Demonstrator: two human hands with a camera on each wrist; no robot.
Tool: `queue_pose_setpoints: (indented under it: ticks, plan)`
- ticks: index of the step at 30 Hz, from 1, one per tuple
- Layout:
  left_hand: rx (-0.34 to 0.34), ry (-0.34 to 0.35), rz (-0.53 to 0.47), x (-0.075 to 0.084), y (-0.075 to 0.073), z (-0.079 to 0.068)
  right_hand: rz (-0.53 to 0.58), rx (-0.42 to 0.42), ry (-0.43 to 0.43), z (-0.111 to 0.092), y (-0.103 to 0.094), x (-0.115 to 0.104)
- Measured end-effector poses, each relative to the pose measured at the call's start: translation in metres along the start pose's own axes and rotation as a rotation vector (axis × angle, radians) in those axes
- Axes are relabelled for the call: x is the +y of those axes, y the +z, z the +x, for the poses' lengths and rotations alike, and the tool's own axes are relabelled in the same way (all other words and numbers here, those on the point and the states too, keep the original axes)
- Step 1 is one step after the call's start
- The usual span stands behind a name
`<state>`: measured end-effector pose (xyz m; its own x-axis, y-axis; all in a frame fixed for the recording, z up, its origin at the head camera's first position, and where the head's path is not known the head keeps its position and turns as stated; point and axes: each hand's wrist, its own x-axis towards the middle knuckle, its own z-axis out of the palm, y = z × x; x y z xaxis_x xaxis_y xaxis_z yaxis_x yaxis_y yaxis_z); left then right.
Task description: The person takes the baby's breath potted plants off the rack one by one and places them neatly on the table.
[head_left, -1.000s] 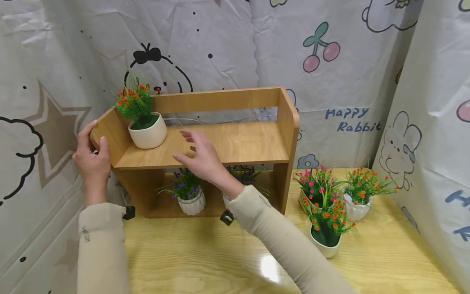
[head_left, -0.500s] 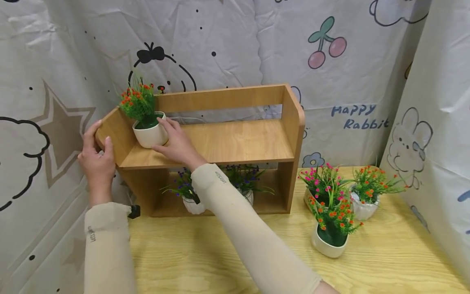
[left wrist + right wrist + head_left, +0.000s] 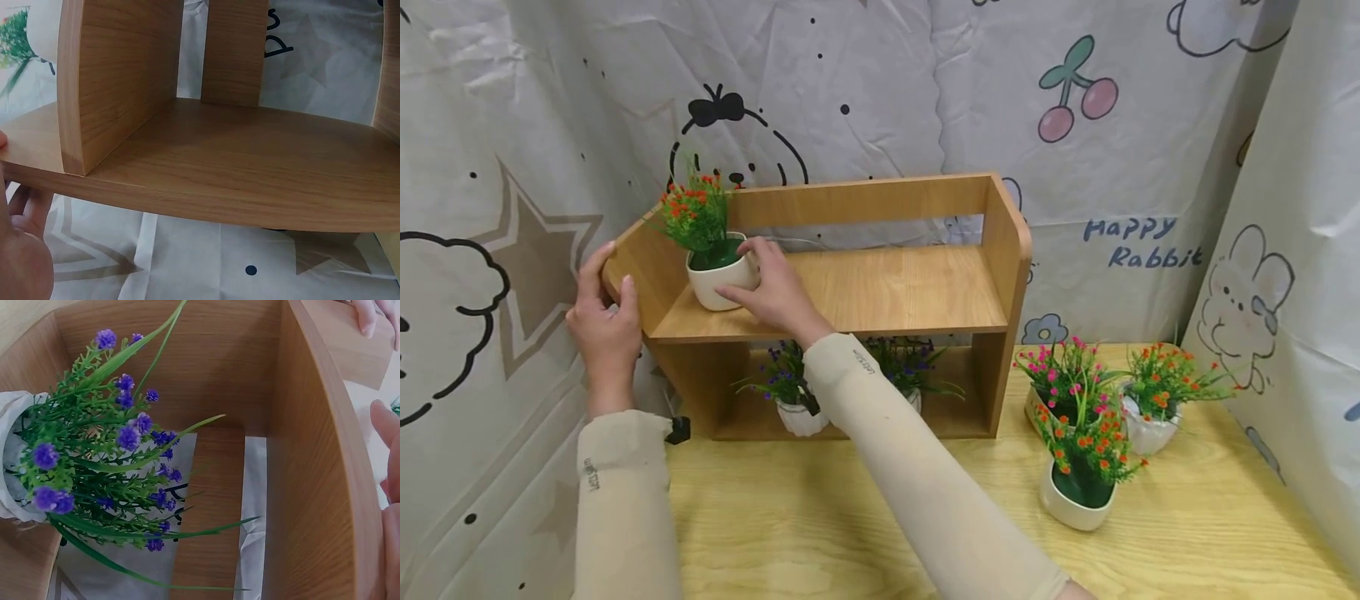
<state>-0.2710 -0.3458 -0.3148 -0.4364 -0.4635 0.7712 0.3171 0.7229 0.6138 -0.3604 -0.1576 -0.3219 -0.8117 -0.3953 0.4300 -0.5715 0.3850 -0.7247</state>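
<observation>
In the head view, my left hand (image 3: 606,329) grips the upright left side panel of a two-tier wooden shelf (image 3: 887,287), with the thumb and fingers on opposite faces. My right hand (image 3: 778,287) holds the right side of a white pot with an artificial plant (image 3: 715,283) bearing orange flowers, at the left end of the upper tier. In the lower tier stand two purple-flowered plants in white pots; one pot (image 3: 802,418) shows, the other is partly behind the right sleeve. The right wrist view shows purple flowers (image 3: 128,437) close up.
On the table (image 3: 850,533), right of the shelf, stand three more potted plants: one pink-flowered (image 3: 1063,379), one orange-flowered at the back (image 3: 1152,421) and one orange-flowered in front (image 3: 1078,504). Patterned cloth (image 3: 880,100) hangs behind and at both sides.
My right hand has moved left from over the upper tier and taken hold of the white pot. The pot has shifted slightly right and forward. My left hand stays on the side panel.
</observation>
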Motion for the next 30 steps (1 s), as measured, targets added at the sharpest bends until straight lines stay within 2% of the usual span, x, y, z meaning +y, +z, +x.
queue_pose_setpoints:
  ticks: [6, 14, 22, 25, 30]
  plan:
    - [0.007, 0.004, -0.007, 0.003, 0.0, 0.002, 0.004, 0.011, -0.024, -0.005, -0.008, -0.001]
    - [-0.003, -0.004, -0.006, 0.006, -0.001, 0.002, 0.085, -0.02, -0.051, -0.016, -0.023, 0.003]
    - [-0.004, -0.02, 0.015, 0.006, 0.0, 0.0, 0.119, -0.018, -0.035, -0.034, -0.041, 0.011]
    - [-0.003, -0.026, 0.027, 0.001, 0.001, 0.0, 0.136, -0.016, -0.035, -0.039, -0.047, 0.014]
    - [-0.03, -0.05, 0.062, -0.024, 0.006, 0.004, 0.179, -0.01, -0.021, -0.049, -0.057, 0.017]
